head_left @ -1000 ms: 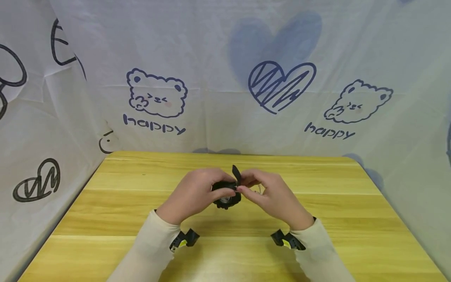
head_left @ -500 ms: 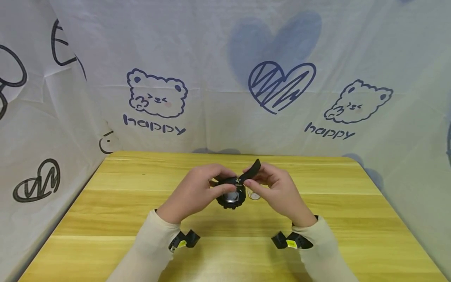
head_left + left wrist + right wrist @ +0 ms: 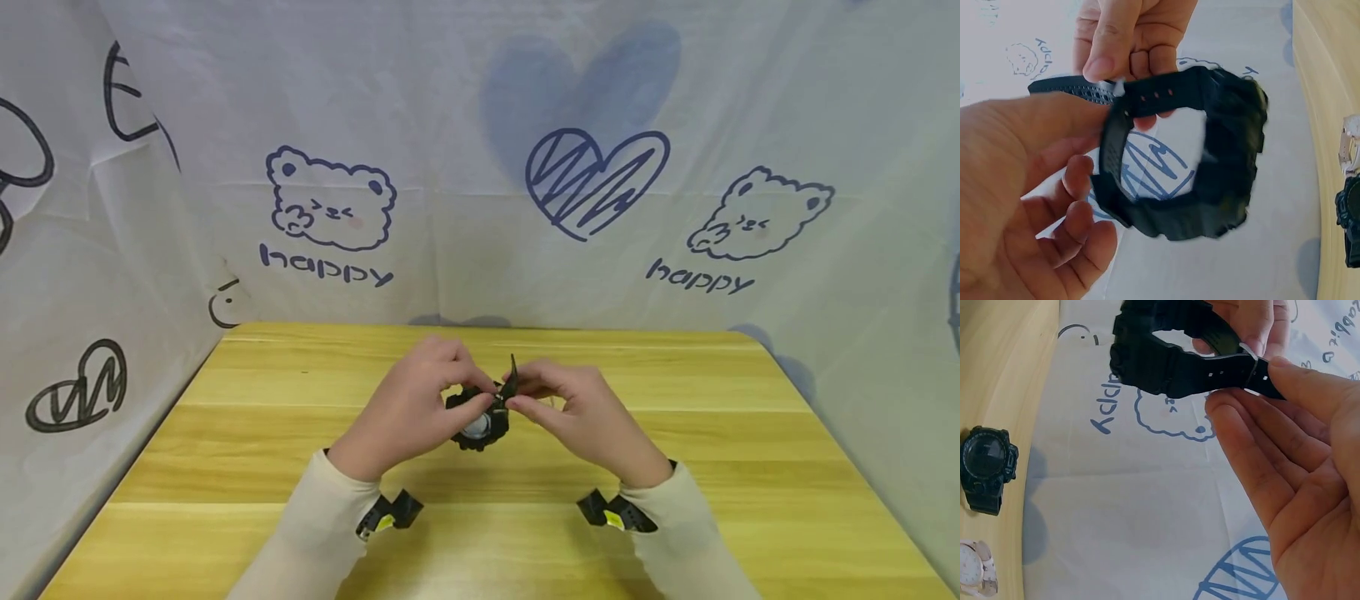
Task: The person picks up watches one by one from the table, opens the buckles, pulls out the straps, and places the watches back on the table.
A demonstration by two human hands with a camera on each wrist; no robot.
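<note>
A chunky black wristwatch (image 3: pixel 478 428) is held up between both hands, its strap bent round into a loop. In the left wrist view the watch (image 3: pixel 1235 156) hangs to the right of the fingers, with the strap crossing at a metal buckle (image 3: pixel 1118 87). My left hand (image 3: pixel 408 408) pinches the strap beside the buckle with thumb and index finger; its other fingers are curled. My right hand (image 3: pixel 592 417) pinches the holed strap at the buckle (image 3: pixel 1251 357), and the strap's free end sticks up past its fingertips in the head view.
A second black wristwatch (image 3: pixel 985 459) and a pale watch with a light band (image 3: pixel 975 569) lie on the wooden table (image 3: pixel 480 533), mostly behind the hands in the head view. A white printed cloth (image 3: pixel 450 167) hangs beyond the table's back edge.
The strap's free end swung out to the right with my right hand, then came back left and stands upright. The watch shifted right, then left again, with both hands still on it.
</note>
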